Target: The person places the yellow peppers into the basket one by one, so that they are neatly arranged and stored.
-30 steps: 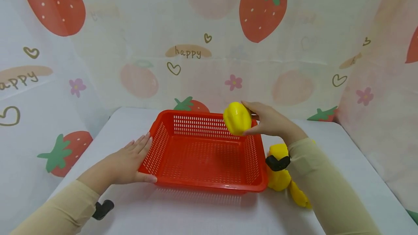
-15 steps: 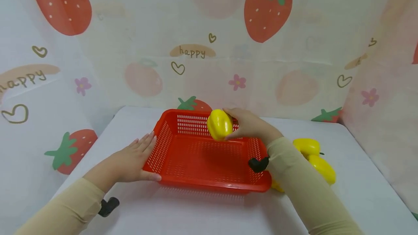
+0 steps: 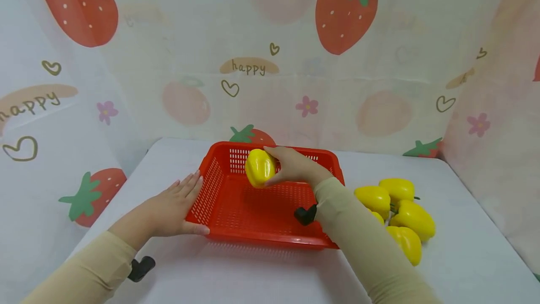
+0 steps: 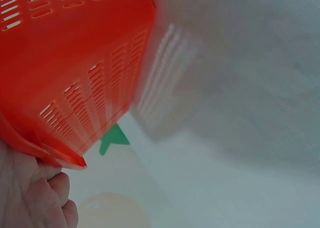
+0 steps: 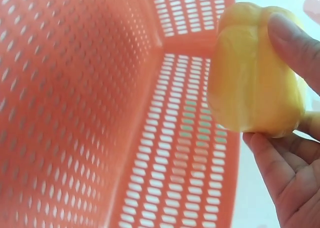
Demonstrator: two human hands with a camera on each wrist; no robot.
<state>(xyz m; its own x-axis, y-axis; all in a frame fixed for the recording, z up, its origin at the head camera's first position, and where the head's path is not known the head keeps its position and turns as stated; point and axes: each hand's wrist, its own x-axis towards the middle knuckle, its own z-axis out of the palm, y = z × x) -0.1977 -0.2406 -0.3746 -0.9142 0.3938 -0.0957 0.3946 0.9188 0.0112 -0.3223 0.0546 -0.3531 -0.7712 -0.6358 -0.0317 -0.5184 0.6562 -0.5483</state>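
A yellow bell pepper (image 3: 259, 168) is gripped between the thumb and fingers of my right hand (image 3: 293, 165), over the back left part of the red plastic basket (image 3: 270, 239). In the right wrist view the bell pepper (image 5: 255, 73) appears large, the thumb on one side and fingertips on the other, with the slotted basket wall (image 5: 175, 153) behind it. My left hand (image 3: 170, 210) rests with fingers straight against the basket's left rim. The left wrist view shows that hand (image 4: 32, 193) at the rim, the outside of the basket (image 4: 75, 78) beside it.
Several yellow bell peppers (image 3: 413, 219) lie grouped on the white table (image 3: 464, 229) right of the basket, partly behind my right sleeve (image 3: 363, 233). A strawberry-print cloth (image 3: 270, 22) hangs behind the table and at both sides.
My right hand has carried the bell pepper leftward and slightly down, from the basket's right rim to over its back left part. More peppers show at right. The left hand stays at the rim.
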